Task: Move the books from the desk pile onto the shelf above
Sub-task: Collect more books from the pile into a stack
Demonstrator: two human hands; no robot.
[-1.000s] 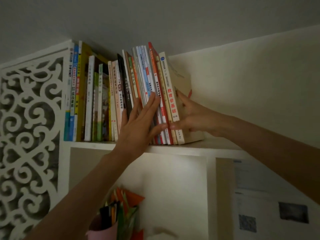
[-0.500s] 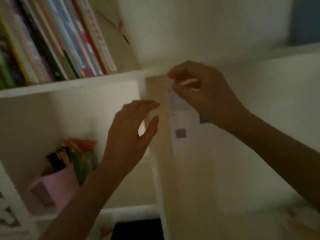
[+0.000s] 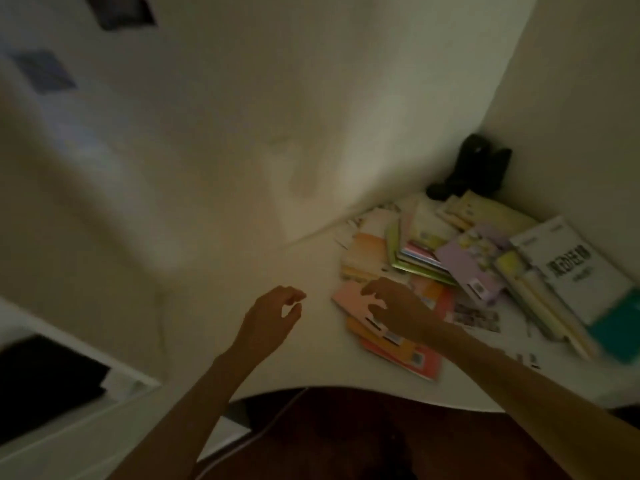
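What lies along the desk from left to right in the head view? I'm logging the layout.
Left hand → right hand over the pink book → lilac book → white and teal book on the white desk.

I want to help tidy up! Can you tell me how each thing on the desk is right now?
Left hand: empty, fingers curled, above bare desk.
Right hand: open, reaching over the pink book.
Pink book: lying flat, on top of orange ones.
Book pile: messy, fanned out flat.
White book: flat, at the pile's right.
Black object: in the corner, too blurred.
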